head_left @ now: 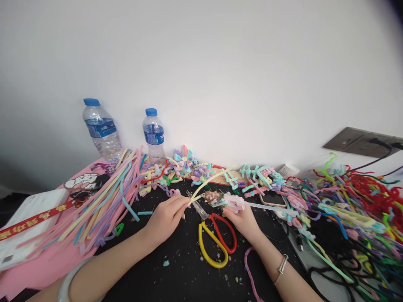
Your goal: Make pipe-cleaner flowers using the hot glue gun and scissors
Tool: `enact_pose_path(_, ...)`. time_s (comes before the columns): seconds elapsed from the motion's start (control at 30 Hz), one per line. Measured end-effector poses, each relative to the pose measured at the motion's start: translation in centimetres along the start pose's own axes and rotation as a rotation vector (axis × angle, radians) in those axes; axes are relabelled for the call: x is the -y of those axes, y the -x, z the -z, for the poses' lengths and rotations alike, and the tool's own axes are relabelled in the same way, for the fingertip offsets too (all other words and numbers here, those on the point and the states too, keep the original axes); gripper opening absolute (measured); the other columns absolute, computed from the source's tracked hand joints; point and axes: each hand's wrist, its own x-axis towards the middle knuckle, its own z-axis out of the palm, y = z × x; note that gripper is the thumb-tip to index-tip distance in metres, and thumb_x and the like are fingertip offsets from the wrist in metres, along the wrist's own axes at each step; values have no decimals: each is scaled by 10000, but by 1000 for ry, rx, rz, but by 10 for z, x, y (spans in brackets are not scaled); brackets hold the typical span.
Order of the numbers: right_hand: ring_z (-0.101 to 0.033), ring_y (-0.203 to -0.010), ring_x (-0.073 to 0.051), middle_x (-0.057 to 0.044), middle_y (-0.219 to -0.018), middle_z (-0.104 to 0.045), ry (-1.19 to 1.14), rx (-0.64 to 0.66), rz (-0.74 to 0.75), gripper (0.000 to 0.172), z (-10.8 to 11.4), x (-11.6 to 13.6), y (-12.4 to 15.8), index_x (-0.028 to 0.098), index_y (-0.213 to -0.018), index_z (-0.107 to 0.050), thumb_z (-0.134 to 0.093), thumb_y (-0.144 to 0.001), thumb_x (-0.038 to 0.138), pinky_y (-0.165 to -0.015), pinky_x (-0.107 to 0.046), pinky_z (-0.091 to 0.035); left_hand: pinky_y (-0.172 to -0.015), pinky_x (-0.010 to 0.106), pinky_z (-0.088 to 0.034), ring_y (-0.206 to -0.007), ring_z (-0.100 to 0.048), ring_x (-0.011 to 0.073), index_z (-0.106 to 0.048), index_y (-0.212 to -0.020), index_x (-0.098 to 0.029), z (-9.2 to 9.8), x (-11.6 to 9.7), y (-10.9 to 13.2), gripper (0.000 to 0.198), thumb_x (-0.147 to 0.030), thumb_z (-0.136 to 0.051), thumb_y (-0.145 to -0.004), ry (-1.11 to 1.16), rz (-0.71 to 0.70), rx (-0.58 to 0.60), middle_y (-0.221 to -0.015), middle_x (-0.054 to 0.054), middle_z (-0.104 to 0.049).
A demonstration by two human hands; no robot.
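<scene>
Fingertips of my left hand (171, 214) pinch the end of a pale yellow pipe cleaner (206, 183), which forks into two strands. My right hand (241, 220) is closed around a pale pink hot glue gun (233, 202); its crusted tip points left, close to the yellow strands. A translucent glue stick (269, 207) sticks out of its back to the right. Between my hands, scissors (217, 245) with one yellow and one red handle lie on the black tabletop (176, 268), blades partly under the yellow pipe cleaner.
Pastel pipe cleaners (119, 201) lie at left beside a white box (31, 218). Two water bottles (154, 136) stand by the wall. Finished-looking pipe cleaner flowers (184, 159) line the back. A colourful tangle (371, 214), black cords and a wall socket (362, 142) are at right.
</scene>
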Motion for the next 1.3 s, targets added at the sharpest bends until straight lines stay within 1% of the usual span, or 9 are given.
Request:
enact_pose_path(0.27,-612,-663,-206,-41,-703,-677,-16,-5,-3,132,0,-1,-1,165,-731,-639,-566,-756,272,-625,-303,-495,-621,213,-469,-587,-574,98,-591,-975,-188,1,2,1,220,-151,-379,-925,-1,12,-6,-793,21,-621)
enact_pose_path(0.43,-640,-740,-228,-72,-811,-705,-31,-10,-2,162,0,-1,-1,148,-838,-658,-578,-761,267,-684,-330,-508,-632,223,-473,-578,-572,96,-586,-975,-189,1,1,-1,215,-143,-383,-924,7,9,-10,-784,17,-619)
enact_pose_path(0.53,-645,-771,-237,-76,-843,-711,-38,-14,-3,173,1,-1,-2,152,-870,-663,-586,-763,264,-711,-344,-510,-633,227,-472,-578,-573,98,-584,-967,-188,1,1,-1,217,-136,-378,-922,2,11,-9,-780,18,-619)
enact_pose_path(0.73,-646,-733,-230,-68,-806,-709,-30,-22,1,164,1,-3,-2,152,-846,-663,-591,-755,268,-683,-336,-516,-643,232,-467,-578,-570,101,-584,-958,-183,1,1,-1,214,-137,-378,-921,-8,17,-11,-743,11,-607)
enact_pose_path(0.87,-649,-753,-236,-73,-837,-712,-17,-28,-2,197,1,-4,-2,152,-887,-669,-592,-757,279,-695,-343,-516,-645,235,-468,-569,-568,102,-590,-958,-186,1,2,0,216,-143,-382,-919,-13,13,-27,-730,8,-604)
enact_pose_path(1.03,-647,-720,-226,-68,-795,-711,19,-32,-6,181,2,-5,-2,146,-839,-669,-582,-761,285,-661,-323,-515,-653,235,-474,-573,-575,98,-585,-960,-193,1,3,-1,221,-142,-374,-923,6,15,-26,-771,13,-616)
enact_pose_path(1.13,-642,-708,-218,-63,-782,-709,46,-37,0,177,1,-5,-2,147,-822,-670,-571,-762,281,-648,-311,-509,-645,239,-479,-572,-574,103,-588,-963,-193,1,4,-1,225,-148,-371,-923,9,10,-31,-735,8,-608)
enact_pose_path(1.3,-614,-620,-195,-37,-690,-681,135,-56,4,144,1,-8,-3,166,-728,-647,-577,-759,287,-580,-279,-478,-655,243,-483,-575,-574,107,-595,-961,-194,1,3,-1,221,-160,-380,-918,30,17,-43,-722,6,-615)
